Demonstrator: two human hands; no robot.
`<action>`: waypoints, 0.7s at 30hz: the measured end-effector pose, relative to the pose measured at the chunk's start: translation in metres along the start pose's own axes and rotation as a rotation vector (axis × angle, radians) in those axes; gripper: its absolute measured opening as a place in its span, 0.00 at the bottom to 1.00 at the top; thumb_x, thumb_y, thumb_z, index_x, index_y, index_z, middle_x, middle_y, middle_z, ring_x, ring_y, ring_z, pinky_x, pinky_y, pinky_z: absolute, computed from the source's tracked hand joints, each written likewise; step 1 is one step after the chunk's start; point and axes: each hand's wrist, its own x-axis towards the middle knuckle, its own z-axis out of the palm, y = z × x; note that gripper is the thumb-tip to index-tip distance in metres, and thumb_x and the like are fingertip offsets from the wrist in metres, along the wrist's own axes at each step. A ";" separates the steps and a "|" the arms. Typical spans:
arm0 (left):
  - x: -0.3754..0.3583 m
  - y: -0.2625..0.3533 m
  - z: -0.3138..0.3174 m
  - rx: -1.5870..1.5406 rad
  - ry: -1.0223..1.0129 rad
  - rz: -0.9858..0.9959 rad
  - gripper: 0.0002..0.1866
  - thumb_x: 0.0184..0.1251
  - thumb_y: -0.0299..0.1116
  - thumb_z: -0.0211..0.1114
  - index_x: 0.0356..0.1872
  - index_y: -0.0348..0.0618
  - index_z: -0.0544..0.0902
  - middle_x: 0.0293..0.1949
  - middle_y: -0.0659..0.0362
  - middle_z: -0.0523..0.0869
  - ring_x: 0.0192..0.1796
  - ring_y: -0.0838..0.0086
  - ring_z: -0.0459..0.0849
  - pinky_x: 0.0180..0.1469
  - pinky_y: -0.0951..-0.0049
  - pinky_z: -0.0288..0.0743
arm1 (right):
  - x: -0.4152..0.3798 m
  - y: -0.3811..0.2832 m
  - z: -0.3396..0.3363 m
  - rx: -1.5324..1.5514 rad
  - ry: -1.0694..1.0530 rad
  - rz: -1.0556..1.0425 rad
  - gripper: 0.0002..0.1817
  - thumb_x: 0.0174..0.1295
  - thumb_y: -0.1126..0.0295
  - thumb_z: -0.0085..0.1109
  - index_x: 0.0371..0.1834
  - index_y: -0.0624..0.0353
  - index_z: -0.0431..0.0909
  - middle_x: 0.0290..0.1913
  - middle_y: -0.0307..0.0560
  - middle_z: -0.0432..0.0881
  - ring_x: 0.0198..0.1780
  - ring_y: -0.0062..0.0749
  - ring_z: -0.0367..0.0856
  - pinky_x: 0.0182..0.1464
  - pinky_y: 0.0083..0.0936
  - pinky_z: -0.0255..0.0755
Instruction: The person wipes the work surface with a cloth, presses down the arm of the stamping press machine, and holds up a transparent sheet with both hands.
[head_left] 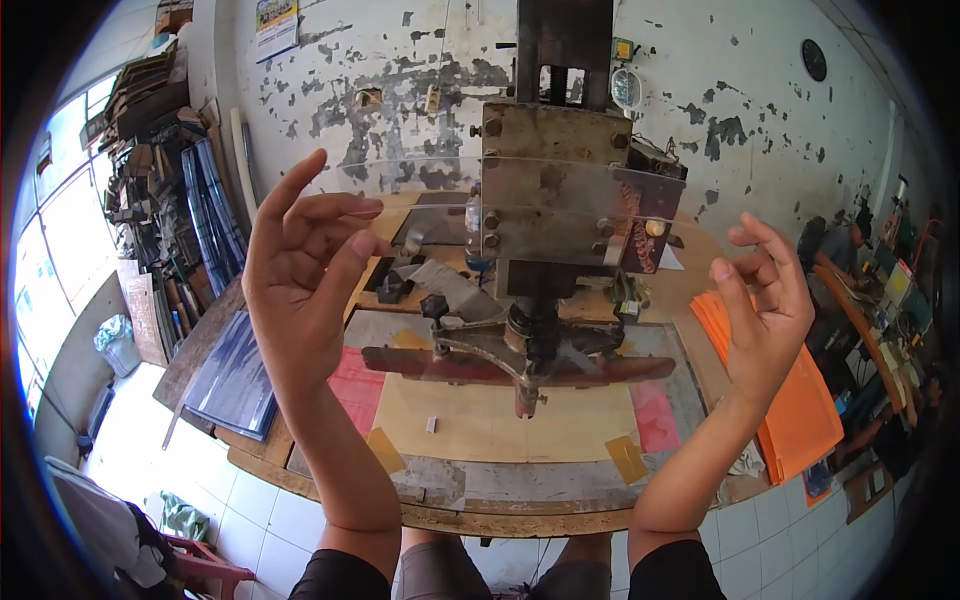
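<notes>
A clear plastic sheet (420, 185) spans the space between my hands, raised in front of the press; its faint upper edges show across the metal. My left hand (310, 265) holds the left end, thumb and curled fingers together, with one finger stretched upward. At the right end, my right hand (768, 290) has its thumb and fingers bent around the sheet's edge, which is hard to make out there. Beyond and below the sheet stands the press head (530, 340) with its reddish-brown bar. Under it lies a beige board (480, 425) between two pink patches.
Bluish clear sheets (232, 375) are stacked on the table's left side, orange sheets (790, 400) on its right. A small pale piece (432, 425) sits on the board. Behind the press stands a bottle (473, 230). A person (842, 243) is at another table far right.
</notes>
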 end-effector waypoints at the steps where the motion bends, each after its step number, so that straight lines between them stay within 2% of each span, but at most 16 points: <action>1: 0.000 0.000 0.002 -0.005 -0.003 -0.011 0.35 0.76 0.12 0.70 0.83 0.29 0.73 0.58 0.46 0.92 0.54 0.72 0.93 0.58 0.70 0.92 | 0.000 0.000 -0.001 0.001 0.008 0.006 0.26 0.69 0.85 0.76 0.71 0.66 0.87 0.57 0.47 0.91 0.44 0.16 0.88 0.49 0.17 0.79; 5: -0.001 0.000 0.007 -0.011 -0.030 -0.031 0.33 0.77 0.13 0.71 0.81 0.28 0.75 0.55 0.48 0.93 0.52 0.73 0.93 0.57 0.72 0.92 | 0.001 -0.004 -0.001 -0.048 0.049 0.031 0.25 0.70 0.83 0.75 0.71 0.64 0.87 0.57 0.46 0.91 0.42 0.16 0.87 0.48 0.17 0.79; 17: -0.004 0.007 0.028 0.048 0.090 -0.082 0.29 0.76 0.13 0.73 0.76 0.30 0.79 0.50 0.51 0.94 0.47 0.77 0.93 0.53 0.75 0.89 | 0.001 -0.005 -0.005 -0.093 0.082 0.005 0.26 0.70 0.81 0.75 0.72 0.63 0.88 0.60 0.47 0.90 0.43 0.16 0.86 0.48 0.18 0.78; 21: -0.003 0.007 0.031 0.042 0.101 -0.094 0.30 0.74 0.13 0.74 0.76 0.30 0.79 0.53 0.50 0.94 0.47 0.78 0.93 0.52 0.76 0.89 | 0.001 -0.007 -0.009 -0.097 0.090 -0.008 0.27 0.69 0.81 0.75 0.73 0.63 0.87 0.60 0.47 0.89 0.43 0.16 0.85 0.49 0.18 0.78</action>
